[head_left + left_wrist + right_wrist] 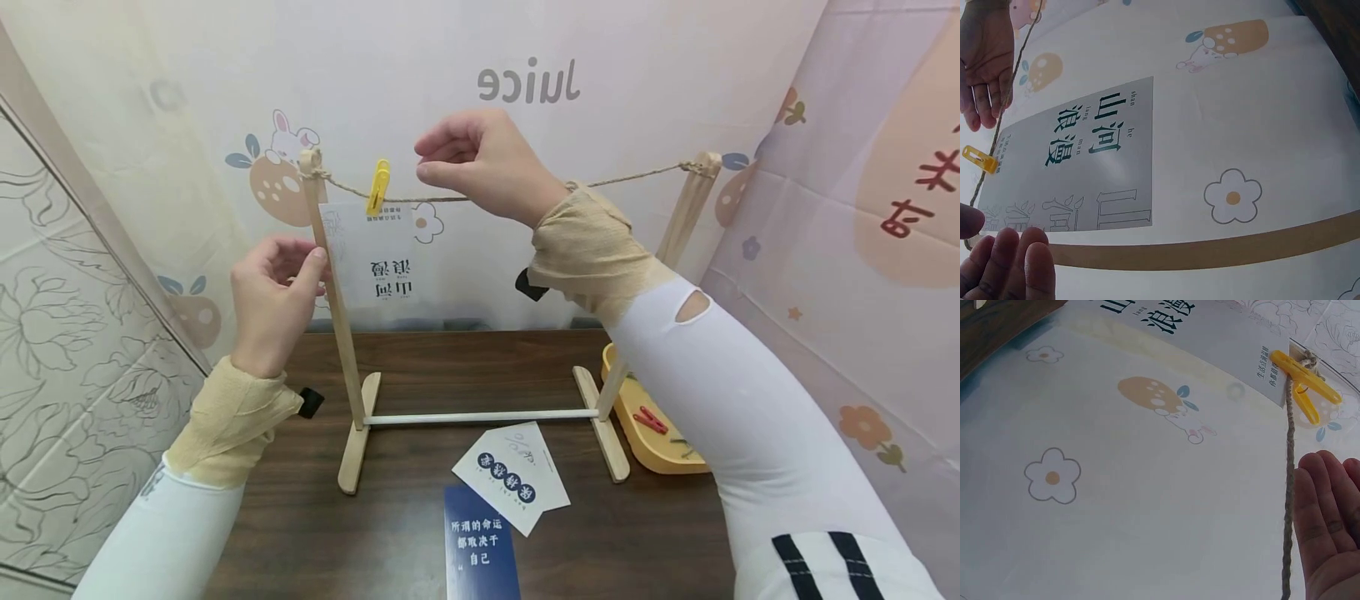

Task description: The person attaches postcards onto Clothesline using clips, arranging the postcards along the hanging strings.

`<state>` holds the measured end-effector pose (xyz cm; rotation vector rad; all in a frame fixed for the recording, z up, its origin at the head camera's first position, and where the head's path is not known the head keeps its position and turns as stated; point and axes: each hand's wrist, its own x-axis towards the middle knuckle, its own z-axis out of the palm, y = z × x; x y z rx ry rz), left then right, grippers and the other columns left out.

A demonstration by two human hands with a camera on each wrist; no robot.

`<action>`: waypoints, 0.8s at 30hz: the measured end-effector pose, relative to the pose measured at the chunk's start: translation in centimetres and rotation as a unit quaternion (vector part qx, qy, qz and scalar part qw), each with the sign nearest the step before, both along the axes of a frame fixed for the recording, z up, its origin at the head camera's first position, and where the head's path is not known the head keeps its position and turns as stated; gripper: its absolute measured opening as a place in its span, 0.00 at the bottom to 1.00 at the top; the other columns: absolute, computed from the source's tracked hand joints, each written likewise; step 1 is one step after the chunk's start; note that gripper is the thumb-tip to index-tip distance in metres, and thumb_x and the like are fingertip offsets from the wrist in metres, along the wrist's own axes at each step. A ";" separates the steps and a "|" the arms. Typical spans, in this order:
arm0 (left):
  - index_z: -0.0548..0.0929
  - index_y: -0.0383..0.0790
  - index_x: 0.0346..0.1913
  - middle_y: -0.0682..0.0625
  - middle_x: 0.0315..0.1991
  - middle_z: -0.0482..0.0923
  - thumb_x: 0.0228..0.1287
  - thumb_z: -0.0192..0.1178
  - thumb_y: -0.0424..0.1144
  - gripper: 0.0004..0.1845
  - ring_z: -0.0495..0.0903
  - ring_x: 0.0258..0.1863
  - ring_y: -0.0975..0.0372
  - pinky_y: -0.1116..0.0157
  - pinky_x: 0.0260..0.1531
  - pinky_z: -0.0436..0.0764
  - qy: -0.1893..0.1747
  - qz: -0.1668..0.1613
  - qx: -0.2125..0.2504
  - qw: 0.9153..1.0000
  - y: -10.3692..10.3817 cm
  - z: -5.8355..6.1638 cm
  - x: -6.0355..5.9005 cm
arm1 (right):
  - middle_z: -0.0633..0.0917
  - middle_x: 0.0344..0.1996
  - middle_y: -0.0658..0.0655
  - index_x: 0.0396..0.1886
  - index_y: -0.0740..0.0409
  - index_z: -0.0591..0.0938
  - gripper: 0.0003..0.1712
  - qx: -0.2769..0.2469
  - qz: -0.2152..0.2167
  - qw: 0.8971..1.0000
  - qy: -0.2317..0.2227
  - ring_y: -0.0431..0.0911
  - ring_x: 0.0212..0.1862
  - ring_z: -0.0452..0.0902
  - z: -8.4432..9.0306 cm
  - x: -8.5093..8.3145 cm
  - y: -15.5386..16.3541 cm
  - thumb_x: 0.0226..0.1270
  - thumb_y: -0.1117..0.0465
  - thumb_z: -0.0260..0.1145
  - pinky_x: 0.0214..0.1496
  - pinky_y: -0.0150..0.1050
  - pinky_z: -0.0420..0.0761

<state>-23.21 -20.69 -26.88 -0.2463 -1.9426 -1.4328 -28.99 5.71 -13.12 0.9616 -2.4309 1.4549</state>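
A white card with dark characters hangs from a twine string strung across a wooden rack. A yellow clothespin clips the card's top edge to the string. My right hand hovers just right of the pin at string height, thumb and forefinger apart, holding nothing. The right wrist view shows its fingers relaxed beside the string below the pin. My left hand sits by the rack's left post at the card's left edge, loosely curled, gripping nothing; its fingers lie just off the card.
On the dark wooden table in front of the rack lie a white card with blue circles and a dark blue card. A yellow tray with red clothespins stands at the right. Patterned cloth walls close in the back and sides.
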 end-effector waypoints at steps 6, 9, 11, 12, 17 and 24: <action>0.86 0.31 0.46 0.58 0.33 0.86 0.76 0.65 0.37 0.10 0.88 0.29 0.66 0.74 0.31 0.84 0.001 0.000 -0.017 1.000 0.4 -0.3 0.6 | 0.93 0.44 0.58 0.54 0.66 0.88 0.13 -0.015 0.007 1.000 -0.001 0.44 0.46 0.89 -0.4 0.5 1.1 0.71 0.68 0.72 0.56 0.34 0.86; 0.87 0.30 0.46 0.55 0.33 0.87 0.75 0.65 0.36 0.09 0.88 0.29 0.66 0.75 0.29 0.82 0.006 -0.004 -0.023 1.000 0.6 -0.4 0.8 | 0.93 0.45 0.59 0.54 0.67 0.88 0.13 -0.025 0.011 1.000 0.001 0.44 0.46 0.90 -0.7 0.7 1.6 0.71 0.69 0.72 0.56 0.35 0.86; 0.87 0.30 0.46 0.55 0.32 0.87 0.75 0.65 0.36 0.09 0.88 0.28 0.66 0.75 0.28 0.81 0.009 -0.005 -0.030 0.999 0.7 -0.5 0.9 | 0.93 0.46 0.60 0.54 0.68 0.88 0.14 -0.030 0.011 0.999 0.007 0.43 0.45 0.90 -1.0 0.9 2.0 0.71 0.70 0.72 0.56 0.36 0.87; 0.87 0.30 0.45 0.55 0.31 0.87 0.75 0.65 0.35 0.09 0.88 0.28 0.65 0.75 0.27 0.80 0.011 -0.007 -0.032 0.999 0.8 -0.5 1.0 | 0.93 0.46 0.61 0.54 0.67 0.88 0.14 -0.034 0.011 0.999 0.006 0.43 0.45 0.90 -1.0 1.0 2.2 0.71 0.70 0.72 0.56 0.35 0.87; 0.88 0.30 0.44 0.66 0.28 0.84 0.74 0.66 0.33 0.07 0.86 0.26 0.67 0.76 0.26 0.78 0.014 -0.012 -0.036 0.999 0.9 -0.8 1.1 | 0.94 0.43 0.58 0.53 0.68 0.88 0.13 -0.047 0.014 0.999 0.020 0.41 0.43 0.91 -1.6 1.4 3.2 0.70 0.71 0.73 0.53 0.34 0.87; 0.88 0.31 0.44 0.70 0.28 0.83 0.73 0.67 0.32 0.05 0.85 0.27 0.69 0.76 0.28 0.78 0.012 -0.026 -0.042 0.999 1.3 -1.3 1.2 | 0.94 0.40 0.53 0.52 0.67 0.89 0.13 -0.043 0.012 0.999 0.020 0.40 0.42 0.91 -2.6 2.0 4.4 0.69 0.71 0.74 0.49 0.30 0.86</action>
